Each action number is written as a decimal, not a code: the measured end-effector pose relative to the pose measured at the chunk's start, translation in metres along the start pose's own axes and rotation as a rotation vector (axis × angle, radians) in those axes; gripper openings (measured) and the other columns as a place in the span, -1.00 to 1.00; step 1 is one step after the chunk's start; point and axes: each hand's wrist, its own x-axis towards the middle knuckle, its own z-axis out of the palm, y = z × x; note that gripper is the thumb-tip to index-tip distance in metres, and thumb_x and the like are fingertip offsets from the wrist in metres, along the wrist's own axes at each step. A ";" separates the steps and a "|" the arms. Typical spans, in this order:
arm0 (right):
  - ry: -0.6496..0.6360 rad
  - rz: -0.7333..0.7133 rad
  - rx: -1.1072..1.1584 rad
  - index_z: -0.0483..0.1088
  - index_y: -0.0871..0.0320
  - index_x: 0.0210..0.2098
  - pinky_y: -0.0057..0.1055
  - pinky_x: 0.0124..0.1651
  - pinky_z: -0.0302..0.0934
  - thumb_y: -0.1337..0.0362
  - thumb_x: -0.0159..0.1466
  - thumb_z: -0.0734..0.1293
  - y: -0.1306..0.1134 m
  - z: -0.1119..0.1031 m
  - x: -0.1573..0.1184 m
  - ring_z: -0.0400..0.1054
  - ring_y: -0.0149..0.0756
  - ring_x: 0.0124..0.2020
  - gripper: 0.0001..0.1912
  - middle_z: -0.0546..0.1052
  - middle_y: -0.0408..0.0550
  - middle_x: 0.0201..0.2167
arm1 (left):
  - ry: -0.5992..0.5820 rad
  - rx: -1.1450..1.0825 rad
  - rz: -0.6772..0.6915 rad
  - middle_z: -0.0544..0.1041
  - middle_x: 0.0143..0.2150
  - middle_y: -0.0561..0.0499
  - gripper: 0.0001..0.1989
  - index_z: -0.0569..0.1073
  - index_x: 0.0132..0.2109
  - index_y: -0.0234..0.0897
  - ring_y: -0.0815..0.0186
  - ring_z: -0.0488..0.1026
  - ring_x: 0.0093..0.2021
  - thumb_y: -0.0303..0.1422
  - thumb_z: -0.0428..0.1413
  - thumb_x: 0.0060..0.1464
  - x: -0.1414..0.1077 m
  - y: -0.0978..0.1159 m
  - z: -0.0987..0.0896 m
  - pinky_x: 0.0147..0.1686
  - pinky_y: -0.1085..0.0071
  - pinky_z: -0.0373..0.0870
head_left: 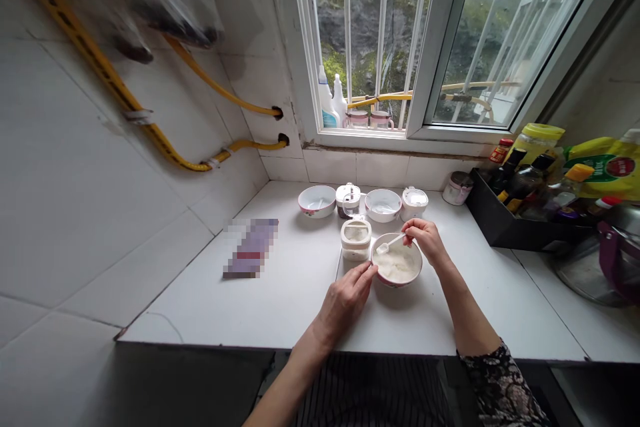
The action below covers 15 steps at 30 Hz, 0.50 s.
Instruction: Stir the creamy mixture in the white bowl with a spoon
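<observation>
My right hand (425, 239) pinches the handle of a small white spoon (384, 248) over a bowl (397, 283). White powder or fine grains (399, 265) lie in this bowl. At the bowl's left rim my left hand (349, 297) grips the edge with its fingertips, thumb side partly hidden. Just left of the bowl stands a seasoning jar (356, 250) with white contents and a clear lid. Behind are a floral bowl (317, 203), a jar with dark contents (348, 200), a second bowl (383, 205) and another white jar (414, 203).
A blurred purple packet-like thing (253, 248) lies on the white counter (200, 317) at left. To the right stand a dark-lidded jar (457, 188), a black box (515, 230) of bottles and a metal pot (590, 267). Yellow pipes (165, 147) run along the wall.
</observation>
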 end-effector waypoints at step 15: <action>0.036 0.074 0.210 0.43 0.17 -0.51 -0.39 -0.48 0.13 0.22 -0.08 0.37 -0.003 0.005 0.000 0.29 -0.34 -0.58 -0.84 0.51 -0.09 -0.64 | 0.027 0.002 0.008 0.55 0.03 -0.18 -0.68 0.37 0.15 -0.32 0.22 0.57 -0.03 -0.54 -0.08 0.32 0.002 0.002 0.002 -0.11 0.36 0.59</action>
